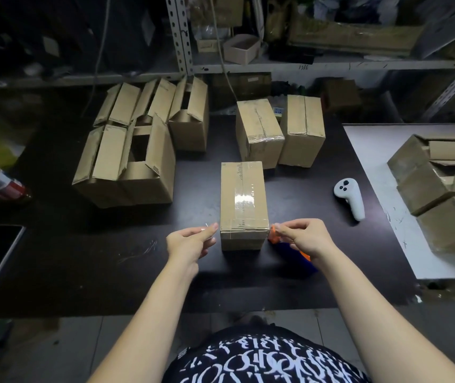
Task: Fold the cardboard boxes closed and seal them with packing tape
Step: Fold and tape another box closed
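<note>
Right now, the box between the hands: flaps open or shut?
Shut. The box has both top flaps lying flat, and glossy tape runs along the centre seam and over the near edge.

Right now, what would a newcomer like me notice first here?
First, the taped box at the dark table's centre, its clear tape shining. The left hand pinches a tape end beside its near left corner, and the right hand grips an orange and blue tool at the near right corner. Open boxes crowd the far left; a white controller lies to the right.
</note>
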